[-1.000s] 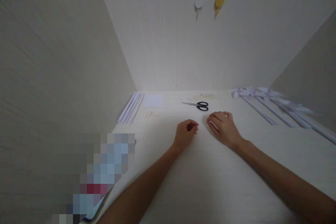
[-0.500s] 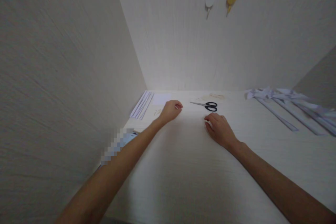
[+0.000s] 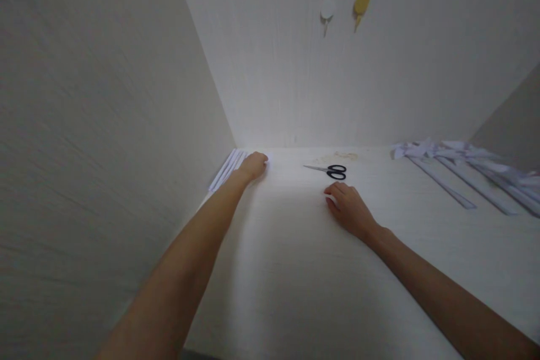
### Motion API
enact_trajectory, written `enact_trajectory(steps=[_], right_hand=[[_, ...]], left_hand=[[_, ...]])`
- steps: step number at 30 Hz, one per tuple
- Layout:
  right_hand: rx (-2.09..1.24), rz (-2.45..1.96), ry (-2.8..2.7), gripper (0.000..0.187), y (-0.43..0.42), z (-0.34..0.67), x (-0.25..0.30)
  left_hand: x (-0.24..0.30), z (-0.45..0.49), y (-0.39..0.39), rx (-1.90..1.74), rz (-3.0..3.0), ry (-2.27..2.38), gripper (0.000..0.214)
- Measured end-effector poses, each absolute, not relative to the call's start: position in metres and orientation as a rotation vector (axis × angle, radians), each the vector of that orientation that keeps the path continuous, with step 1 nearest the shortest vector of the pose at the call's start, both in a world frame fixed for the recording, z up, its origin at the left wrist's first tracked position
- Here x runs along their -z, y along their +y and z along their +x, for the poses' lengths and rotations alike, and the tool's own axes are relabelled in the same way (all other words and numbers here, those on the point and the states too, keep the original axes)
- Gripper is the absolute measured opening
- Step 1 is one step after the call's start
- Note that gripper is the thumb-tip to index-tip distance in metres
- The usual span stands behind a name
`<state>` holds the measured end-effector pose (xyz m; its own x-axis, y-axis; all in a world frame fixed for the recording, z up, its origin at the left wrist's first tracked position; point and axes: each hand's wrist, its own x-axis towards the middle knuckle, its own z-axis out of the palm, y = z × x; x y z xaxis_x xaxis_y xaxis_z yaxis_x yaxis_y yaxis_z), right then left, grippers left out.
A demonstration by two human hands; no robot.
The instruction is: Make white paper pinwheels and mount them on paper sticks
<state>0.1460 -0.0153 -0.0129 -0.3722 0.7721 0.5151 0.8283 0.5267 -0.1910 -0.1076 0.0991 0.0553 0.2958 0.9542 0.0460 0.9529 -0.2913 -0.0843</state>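
My left hand [image 3: 254,165] is at the back left of the white table, over a small white paper sheet [image 3: 270,158] that it mostly covers. Its fingers bend downward and are largely hidden behind the back of the hand, so a grip on the paper cannot be made out. My right hand [image 3: 348,208] rests on the table with nothing in it, its fingers loosely bent and the thumb apart. Just beyond its fingertips lie black-handled scissors [image 3: 336,172], blades pointing left. Folded white paper strips [image 3: 223,171] lie beside my left wrist.
Several long white strips with bunched, bow-like ends [image 3: 442,180] lie at the right. Thin tan pieces [image 3: 346,155] sit behind the scissors. A white hook [image 3: 327,9] and a yellow hook [image 3: 361,4] are on the back wall. A side wall [image 3: 126,124] stands close at the left.
My left hand has moved left and away from me, onto the paper sheet. My right hand stays by the scissors. The view has shifted slightly.
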Motion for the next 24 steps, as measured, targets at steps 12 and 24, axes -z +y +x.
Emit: enact_trajectory(steps=[12,24], right_hand=[[0.084,-1.263,-2.215,0.015,-0.016,0.144,0.010],[0.067,-1.286,-2.256,0.015,-0.013,0.143,0.011]], left_hand=[[-0.046,-0.093,0.101,-0.309,-2.434,-1.730,0.028],[-0.044,-0.104,0.116,-0.287,-2.485,-1.647,0.028]])
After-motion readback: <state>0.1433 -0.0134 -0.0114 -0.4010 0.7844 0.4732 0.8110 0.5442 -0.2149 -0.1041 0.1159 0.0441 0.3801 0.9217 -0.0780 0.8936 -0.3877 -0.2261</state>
